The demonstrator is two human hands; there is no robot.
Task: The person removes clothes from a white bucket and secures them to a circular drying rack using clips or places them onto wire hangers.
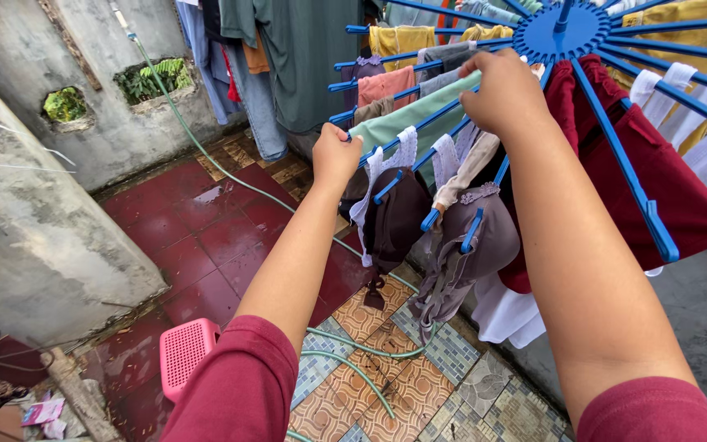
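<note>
A pale green cloth (407, 121) is being pinched in both grips — left hand (335, 155), right hand (505, 94) — over a blue plastic spoked drying rack (562, 33); it is likely being put at risk of sliding onto the wet red floor tiles (206, 237).

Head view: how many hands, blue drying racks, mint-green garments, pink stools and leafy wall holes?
Hands: 2, left hand, right hand
Blue drying rack: 1
Mint-green garment: 1
Pink plastic stool: 1
Leafy wall holes: 2
Total: 7

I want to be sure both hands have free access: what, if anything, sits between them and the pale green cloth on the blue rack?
Nothing visible does. The left hand and the right hand both already rest on the pale green cloth, draped over the arms of the blue rack. Other garments hang beside and below it, not across it.
</note>
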